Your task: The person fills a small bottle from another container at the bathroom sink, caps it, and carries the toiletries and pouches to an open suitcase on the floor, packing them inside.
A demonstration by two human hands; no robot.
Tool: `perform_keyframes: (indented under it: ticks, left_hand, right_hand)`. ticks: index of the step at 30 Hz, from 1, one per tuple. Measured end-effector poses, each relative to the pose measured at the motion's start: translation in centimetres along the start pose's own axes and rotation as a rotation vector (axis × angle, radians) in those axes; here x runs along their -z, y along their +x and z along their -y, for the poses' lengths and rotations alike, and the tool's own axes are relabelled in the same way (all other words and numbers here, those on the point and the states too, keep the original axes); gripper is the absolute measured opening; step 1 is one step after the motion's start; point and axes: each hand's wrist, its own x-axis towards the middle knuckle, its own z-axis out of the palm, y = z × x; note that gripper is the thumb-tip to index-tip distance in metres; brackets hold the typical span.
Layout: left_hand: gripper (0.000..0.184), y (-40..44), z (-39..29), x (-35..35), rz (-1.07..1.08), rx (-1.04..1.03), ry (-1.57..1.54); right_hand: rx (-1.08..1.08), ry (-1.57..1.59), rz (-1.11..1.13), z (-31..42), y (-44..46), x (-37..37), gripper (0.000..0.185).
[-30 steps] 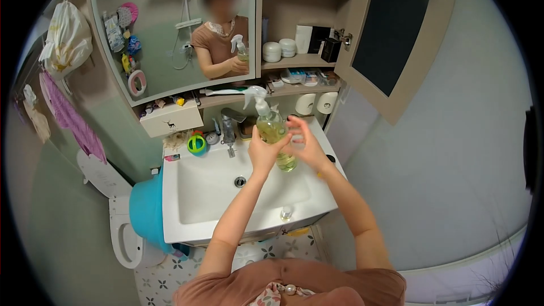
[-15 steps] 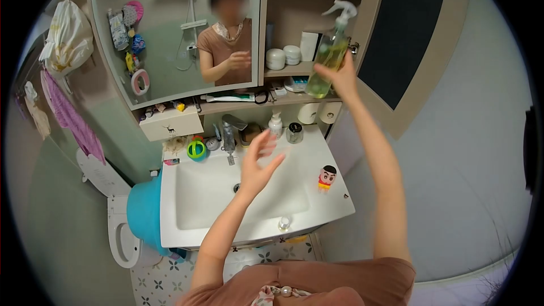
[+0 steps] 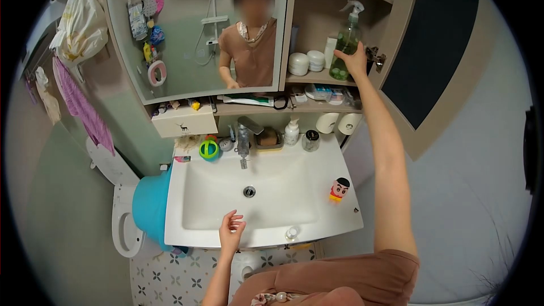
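My right hand (image 3: 355,60) is wrapped around a clear green spray bottle (image 3: 344,39) with a white trigger head. The bottle is upright at the cabinet shelf (image 3: 311,77), beside white jars (image 3: 298,63) and a pale upright tube or box (image 3: 330,51). Whether its base rests fully on the shelf I cannot tell. My left hand (image 3: 232,228) hovers over the front edge of the white sink (image 3: 198,209), fingers apart and a little curled, holding nothing. A small clear-topped bottle (image 3: 292,233) stands on the rim to its right.
The open cabinet door (image 3: 430,39) hangs at the right. Along the back of the sink are the faucet (image 3: 243,136), a pump bottle (image 3: 292,132) and a dark-lidded jar (image 3: 310,140). A cartoon figure (image 3: 339,189) is on the right counter; a blue tub (image 3: 152,207) stands left.
My right hand has moved the spray bottle from in front of the cabinet back to its shelf. My left hand has dropped from above the basin to its front edge.
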Motion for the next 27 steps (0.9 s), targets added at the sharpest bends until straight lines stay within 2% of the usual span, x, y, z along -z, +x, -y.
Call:
perform_keyframes:
  ticks: [3, 6, 8, 10, 11, 12, 13, 15, 16, 17, 18, 20, 21, 23, 25, 27]
  left_hand:
    - [0.052, -0.7, 0.6, -0.8, 0.046, 0.049, 0.032]
    - [0.061, -0.7, 1.4, -2.4, 0.162, -0.030, 0.120]
    - [0.075, -0.7, 1.5, -3.6, 0.303, -0.035, 0.204]
    - [0.081, -0.8, 1.5, -5.2, 0.433, -0.079, 0.283]
    - [0.083, -0.7, 1.6, -6.0, 0.491, -0.114, 0.297]
    - [0.085, -0.8, 1.7, -6.7, 0.551, -0.148, 0.309]
    - [0.086, -0.9, 2.1, -7.3, 0.611, -0.181, 0.318]
    - [0.089, -0.9, 3.0, -8.4, 0.707, -0.212, 0.299]
    - [0.091, -1.0, 3.5, -8.9, 0.750, -0.228, 0.287]
    - [0.084, -1.2, 3.8, -9.4, 0.747, -0.238, 0.270]
    - [0.080, -1.2, 4.4, -9.9, 0.762, -0.258, 0.298]
    - [0.072, -1.3, 5.8, -10.7, 0.797, -0.300, 0.355]
    - [0.057, -1.3, 5.9, -11.2, 0.771, -0.280, 0.344]
    - [0.051, -1.2, 5.5, -11.2, 0.773, -0.206, 0.322]
    - [0.039, -0.9, 4.7, -10.8, 0.766, -0.152, 0.271]
    - [0.035, -0.8, 3.5, -9.7, 0.705, 0.012, 0.083]
  right_hand:
    - [0.021, -0.161, -0.007, -0.8, 0.3, -0.5, 0.095]
    - [0.014, -0.254, -0.011, -0.9, 0.2, -0.6, 0.109]
    - [0.018, -0.314, -0.008, -0.6, 0.0, -0.6, 0.111]
    - [0.042, -0.318, -0.116, 1.5, -2.2, -0.3, 0.109]
    - [0.238, -0.290, -0.193, 2.0, -3.3, 0.1, 0.102]
    - [0.363, -0.254, -0.175, 4.0, -5.2, 1.7, 0.095]
    - [0.420, -0.341, -0.221, 7.9, -8.3, 4.3, 0.086]
    - [0.694, -0.530, -0.423, 10.4, -12.1, 10.8, 0.072]
    - [0.720, 0.067, -0.568, 10.6, -12.9, 12.3, 0.068]
    - [0.642, -0.410, -0.722, 10.3, -15.1, 17.0, 0.064]
    - [0.602, -0.661, -0.986, 9.9, -16.2, 19.9, 0.061]
    - [0.270, -0.554, -1.049, 6.4, -17.3, 26.6, 0.061]
    - [0.135, -0.356, -0.914, 4.7, -17.4, 28.3, 0.058]
    - [-0.122, 0.040, -0.643, 1.0, -17.2, 29.2, 0.056]
    - [-0.252, 0.168, -0.397, 0.0, -17.8, 27.5, 0.051]
    - [-0.107, 0.009, -0.512, 1.2, -18.7, 24.9, 0.043]
